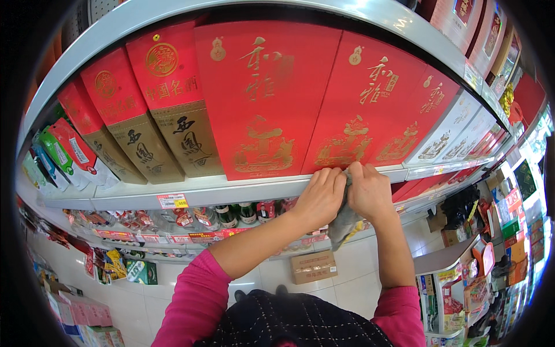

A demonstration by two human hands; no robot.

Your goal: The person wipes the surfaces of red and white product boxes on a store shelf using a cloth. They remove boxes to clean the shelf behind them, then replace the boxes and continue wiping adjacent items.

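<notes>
Both hands are together at the front edge of a white metal shelf (256, 191), close to the foot of the large red gift boxes (347, 126). A grey cloth (344, 227) with a yellow edge is bunched between them and hangs down below the shelf. My left hand (323, 194) grips it from the left with bent fingers. On the other side my right hand (369, 191) pinches its upper end in a closed fist. The fingertips are close to the lower edge of one red box; whether they touch it cannot be made out.
Red-and-gold liquor boxes (164, 99) and hanging pouches (71, 149) fill the shelf's left; white boxes (446, 126) stand right. Bottles (236, 214) line the shelf below. A cardboard carton (313, 266) lies on the tiled floor. A display stand (451, 286) rises at my right.
</notes>
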